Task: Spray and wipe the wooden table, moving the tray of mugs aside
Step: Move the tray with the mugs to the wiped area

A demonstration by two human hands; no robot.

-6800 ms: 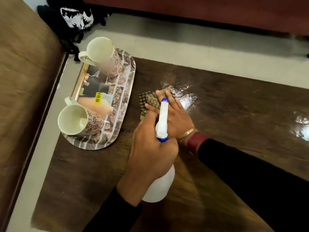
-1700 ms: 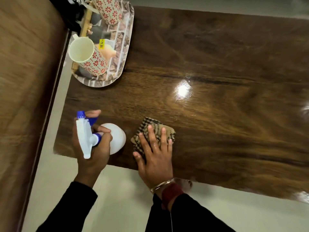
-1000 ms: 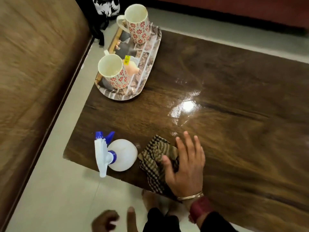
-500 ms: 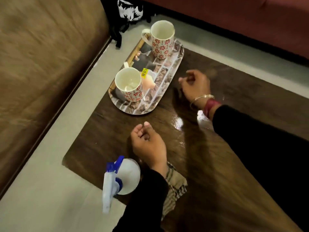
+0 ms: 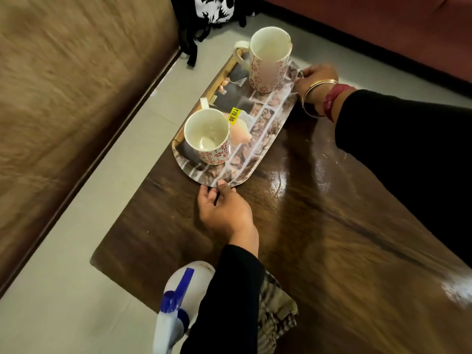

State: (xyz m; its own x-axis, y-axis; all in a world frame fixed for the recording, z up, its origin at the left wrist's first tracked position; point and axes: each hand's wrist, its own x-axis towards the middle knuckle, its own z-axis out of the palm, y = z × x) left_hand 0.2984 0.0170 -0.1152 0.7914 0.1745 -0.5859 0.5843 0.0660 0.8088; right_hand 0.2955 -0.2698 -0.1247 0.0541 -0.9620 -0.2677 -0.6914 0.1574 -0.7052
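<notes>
Centre-top of frame, tray (image 5: 265, 139): oblong, sits on the far-left corner of the wooden table (image 5: 319, 238); long axis runs from lower-left-centre up toward upper right, near end rounded & pointing at me.
Tray print: brick/stone pattern, yellow price sticker (image 5: 234, 114) mid-tray.
Mugs: 2, both upright, cream w/ red flower print. Near mug (image 5: 208, 136) at the tray's lower end, handle sticking up-left. Far mug (image 5: 269, 58) at the upper end, handle to the left.
My left hand (image 5: 226, 210): centre of frame, at the tray's near end; thumb tip lies on the rim, other fingers slightly spread & curled under/at the edge. Pinching the rim, loose-looking.
My right hand (image 5: 315, 80): upper right, fingers curled together round the tray's far end rim. Bangle + red band on wrist, black sleeve.
Lifted or not: can't tell, tray looks flat on the wood.
Spray bottle (image 5: 184, 300): bottom centre, white w/ blue trigger, stands at the table's near-left corner, partly behind my left sleeve.
Cloth (image 5: 277, 312): checked, crumpled, bottom centre just right of the bottle, on the table edge. Neither hand touches it.
Table surface: glossy, wet-looking sheen right of the tray.
</notes>
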